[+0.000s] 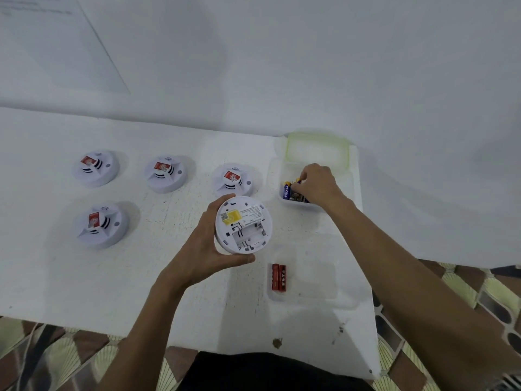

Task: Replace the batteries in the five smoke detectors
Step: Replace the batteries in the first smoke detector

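My left hand grips a round white smoke detector turned back-up; its battery bay is bare and holds no cells. My right hand reaches into a small clear box of blue batteries, fingers curled down on them; whether one is pinched is hidden. Two red batteries lie side by side in a shallow clear tray near the front. Several other white detectors sit face-up: three in a back row and one nearer.
The white table ends at a right edge just past the box and tray, with patterned floor below. The box's green-rimmed lid stands open against the white wall. A paper sheet hangs on the wall at upper left.
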{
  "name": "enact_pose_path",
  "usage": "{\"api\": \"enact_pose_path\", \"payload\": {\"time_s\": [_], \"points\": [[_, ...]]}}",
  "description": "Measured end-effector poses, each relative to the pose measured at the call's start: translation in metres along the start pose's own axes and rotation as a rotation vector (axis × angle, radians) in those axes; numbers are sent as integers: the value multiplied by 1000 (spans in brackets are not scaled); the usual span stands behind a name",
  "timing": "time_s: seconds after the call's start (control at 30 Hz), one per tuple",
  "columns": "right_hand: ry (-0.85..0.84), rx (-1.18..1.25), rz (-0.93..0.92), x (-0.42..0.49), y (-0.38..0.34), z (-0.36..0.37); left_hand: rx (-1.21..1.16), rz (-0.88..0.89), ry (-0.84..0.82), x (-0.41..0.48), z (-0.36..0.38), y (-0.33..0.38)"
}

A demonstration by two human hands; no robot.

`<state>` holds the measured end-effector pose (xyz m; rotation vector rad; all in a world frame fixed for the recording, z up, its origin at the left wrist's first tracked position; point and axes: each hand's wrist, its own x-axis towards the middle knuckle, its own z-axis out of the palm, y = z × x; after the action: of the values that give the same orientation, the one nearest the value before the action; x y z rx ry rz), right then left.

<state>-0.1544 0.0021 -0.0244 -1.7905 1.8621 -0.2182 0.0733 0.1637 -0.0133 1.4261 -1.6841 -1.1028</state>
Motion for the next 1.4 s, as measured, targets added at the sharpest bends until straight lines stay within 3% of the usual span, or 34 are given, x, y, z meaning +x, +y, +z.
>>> {"api": "enact_pose_path", "payload": {"time_s": [0.2,0.37,0.5,0.67,0.8,1.0,1.1,1.4], "points": [[26,82,37,-5,-3,6,-12,0,-4,0,0,-6],[74,290,-14,-21,0,1,-17,8,0,2,1,-6],[165,575,-142,-62,-12,-15,-22,17,9,2,1,-5],[76,833,-442,-127,-35,-16,-20,41,4,4,2,-6],[53,639,-638,-148,-34,-1,-21,68,10,5,4,-3],[301,137,-972,-146,-24,13,-54,108,-9,1,4,1],[320,-78,-1107,-142,-22,11,-48,100,-18,-1,2,4],[238,-195,-1238,-129,-23,5,4,79,-30,-5,-5,5]]}}
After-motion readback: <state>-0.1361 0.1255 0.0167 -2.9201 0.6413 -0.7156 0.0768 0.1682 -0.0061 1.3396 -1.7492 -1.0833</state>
